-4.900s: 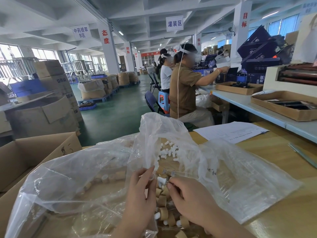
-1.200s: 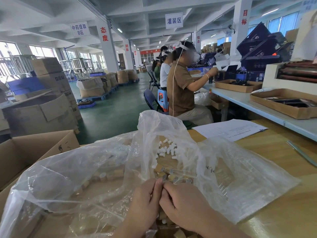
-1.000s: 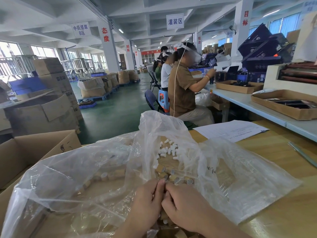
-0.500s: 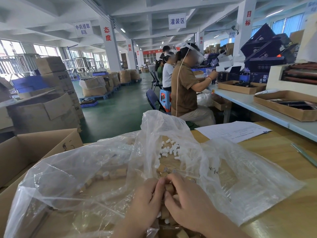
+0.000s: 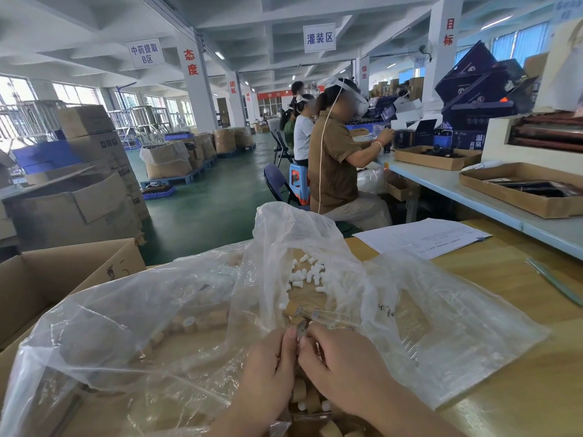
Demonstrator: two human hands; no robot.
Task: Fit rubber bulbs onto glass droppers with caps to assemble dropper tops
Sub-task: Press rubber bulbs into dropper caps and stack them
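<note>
1. The left hand [image 5: 268,370] and right hand [image 5: 344,370] meet over the clear plastic bag [image 5: 157,326] on the desk [image 5: 504,405]. Each grip is narrow, the fingertips of both pinching one tan dropper cap [image 5: 302,326] between them.
2. White rubber bulbs [image 5: 304,275] lie heaped farther back in the bag. Capped glass droppers [image 5: 318,313] lie just beyond the fingertips.
3. The hanging signs read "灌装区" [image 5: 319,37] and "中药提取 B区" [image 5: 145,53]. The pillars read "态度" [image 5: 191,61] and "目标" [image 5: 448,31].
</note>
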